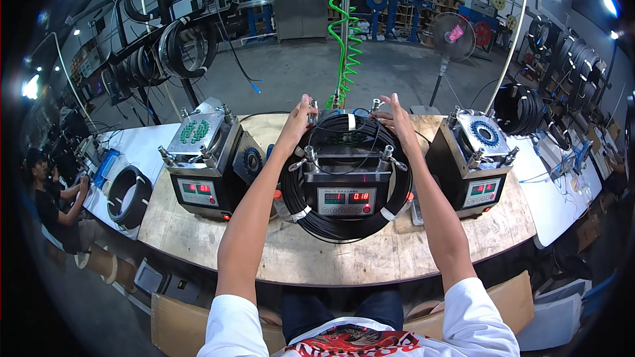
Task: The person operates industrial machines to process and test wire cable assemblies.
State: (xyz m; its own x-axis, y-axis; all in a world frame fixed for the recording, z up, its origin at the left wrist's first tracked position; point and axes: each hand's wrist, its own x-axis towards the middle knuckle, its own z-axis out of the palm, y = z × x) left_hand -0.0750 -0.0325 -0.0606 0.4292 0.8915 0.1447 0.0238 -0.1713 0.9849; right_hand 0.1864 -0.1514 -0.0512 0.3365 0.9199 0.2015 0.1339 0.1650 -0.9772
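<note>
A large coil of black cable (296, 214), bound with white ties, stands around the front of the middle machine (344, 177), a metal box with a lit red display. My left hand (297, 122) is at the coil's upper left, fingers stretched upward beside a metal corner post (313, 111). At the coil's upper right, my right hand (395, 122) has its fingers apart, near another corner post (376, 105). Thin loose cable runs across the coil's opening between the hands. Both palms are partly hidden.
Similar machines stand left (202, 165) and right (473, 165) on the wooden table (317, 261); the left holds green parts, the right a blue ring. A green spiral hose (342, 33) hangs behind. Another person (56, 201) sits far left near a black coil (129, 197).
</note>
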